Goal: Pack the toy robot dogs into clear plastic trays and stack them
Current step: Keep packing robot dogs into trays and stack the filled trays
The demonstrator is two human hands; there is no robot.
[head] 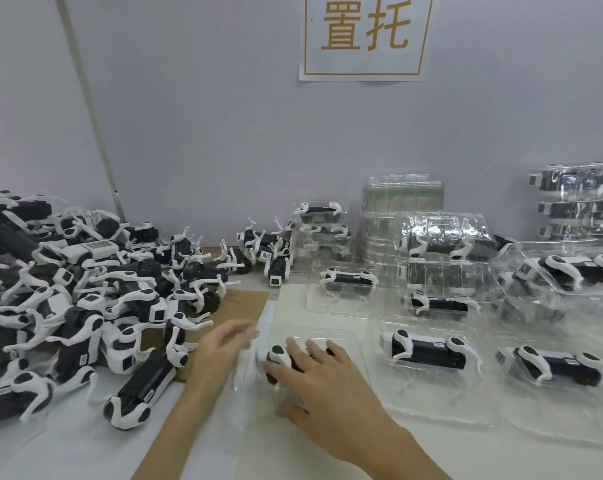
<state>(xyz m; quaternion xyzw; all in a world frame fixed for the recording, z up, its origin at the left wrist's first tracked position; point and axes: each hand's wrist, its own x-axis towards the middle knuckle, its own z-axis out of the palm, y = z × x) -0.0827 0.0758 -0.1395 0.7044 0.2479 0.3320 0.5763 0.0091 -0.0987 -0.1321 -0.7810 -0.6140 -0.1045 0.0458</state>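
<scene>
A black-and-white toy robot dog (pixel 278 355) lies in a clear plastic tray (pixel 348 337) at the table's front middle. My right hand (pixel 322 382) lies over the dog with fingers spread and nearly straight, pressing on it. My left hand (pixel 220 348) rests at the tray's left edge, fingers loosely bent and blurred; whether it pinches the rim is unclear. A big pile of loose dogs (pixel 71 289) covers the left of the table. To the right, more dogs (pixel 428 351) sit in clear trays (pixel 431 407).
A stack of empty clear trays (pixel 402 216) stands at the back by the wall. Packed trays are stacked at the far right (pixel 577 202). A smaller heap of dogs (pixel 265 251) lies at the back middle. Brown cardboard (pixel 244 299) lies under the pile.
</scene>
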